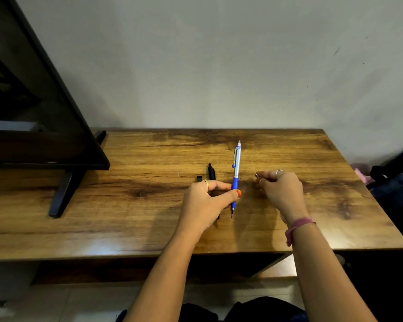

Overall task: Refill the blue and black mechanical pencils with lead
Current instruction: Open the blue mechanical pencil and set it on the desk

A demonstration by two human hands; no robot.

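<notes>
My left hand (207, 201) pinches the blue mechanical pencil (236, 168) at its blue grip between thumb and fingers. The pencil points tip-down toward me, its white eraser end away. The black mechanical pencil (211, 171) lies on the wooden table (312, 205) just left of it, mostly hidden behind my left hand. A small black piece (199, 178) sits beside the black pencil. My right hand (279, 189) hovers to the right with fingers curled, pinching a small shiny object (256, 175) that is too small to identify.
A dark flat screen (40, 117) on black feet stands at the table's left. The wall runs along the table's far edge. Dark bags and something pink (391, 180) lie off the right edge. The table's front edge is near my forearms.
</notes>
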